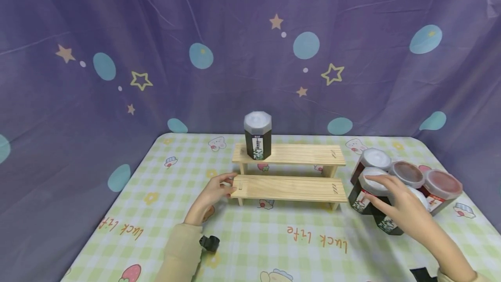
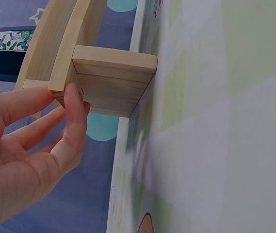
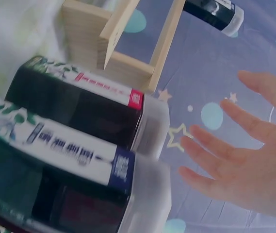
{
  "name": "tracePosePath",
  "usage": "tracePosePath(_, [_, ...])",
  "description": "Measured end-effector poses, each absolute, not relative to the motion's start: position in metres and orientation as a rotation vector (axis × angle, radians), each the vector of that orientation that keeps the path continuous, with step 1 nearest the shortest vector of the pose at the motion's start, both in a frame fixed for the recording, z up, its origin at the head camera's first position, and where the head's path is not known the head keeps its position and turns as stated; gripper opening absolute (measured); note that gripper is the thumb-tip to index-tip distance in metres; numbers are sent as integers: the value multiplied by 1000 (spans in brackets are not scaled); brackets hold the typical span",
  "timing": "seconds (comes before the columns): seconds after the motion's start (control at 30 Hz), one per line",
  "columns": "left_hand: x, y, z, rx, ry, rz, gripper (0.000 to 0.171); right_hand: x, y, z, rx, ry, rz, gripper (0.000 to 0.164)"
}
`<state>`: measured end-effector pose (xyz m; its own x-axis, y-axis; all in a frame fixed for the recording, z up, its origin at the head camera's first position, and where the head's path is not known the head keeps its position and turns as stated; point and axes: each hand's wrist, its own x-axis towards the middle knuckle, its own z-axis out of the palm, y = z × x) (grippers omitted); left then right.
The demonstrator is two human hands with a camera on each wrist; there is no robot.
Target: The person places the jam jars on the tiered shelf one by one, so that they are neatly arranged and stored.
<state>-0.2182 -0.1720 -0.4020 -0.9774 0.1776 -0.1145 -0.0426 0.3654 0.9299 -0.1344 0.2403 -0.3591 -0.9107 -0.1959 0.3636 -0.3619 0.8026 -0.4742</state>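
Dark jars (image 1: pixel 358 195): stood mostly bunched right of the wooden stand (image 1: pixel 305 154); looked rigid, slick, perhaps weighty, best gripped round the sides!
Right hand (image 1: pixel 405 206): arched over the lids (image 1: pixel 372 171) with fingers spread, empty!
Left hand (image 1: pixel 211 195): reached forward, pinched the front step's (image 1: pixel 289 187) left end between thumb and fingers.

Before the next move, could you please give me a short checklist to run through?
1. Left hand pinching the left end of the front shelf: ok.
2. Shelved jar upright on the back shelf: ok.
3. Right hand gripping one of the grouped jars: not ok; its fingers are apart from them.
4. Lids present on the grouped jars: ok.
5. Lids fastened tight: cannot tell.
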Motion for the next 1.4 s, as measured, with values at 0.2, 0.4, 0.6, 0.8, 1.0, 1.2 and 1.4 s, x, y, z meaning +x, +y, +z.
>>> tracePosePath(0.2, [-230, -177, -423, 124, 2425, 1689, 45, -130, 253, -364, 403, -2660, 853, 42])
tracePosePath(0.4, [-234, -178, -430, 119, 2437, 1682, 45, -126, 265, -370, 356, -2628, 869, 43])
tracePosePath(0.6, [-234, -179, -430, 114, 2432, 1684, 45, -123, 275, -376, 337, -2561, 865, 43])
tracePosePath(0.8, [-233, -180, -429, 136, 2422, 1671, 46, -120, 284, -382, 293, -2559, 841, 49])
tracePosePath(1.0, [-233, -181, -429, 135, 2412, 1667, 47, -120, 290, -388, 234, -2577, 824, 54])
tracePosePath(1.2, [-234, -181, -430, 141, 2413, 1663, 47, -120, 297, -396, 177, -2635, 854, 61])
tracePosePath(1.4, [-234, -181, -430, 153, 2422, 1655, 46, -122, 302, -403, 143, -2671, 876, 64])
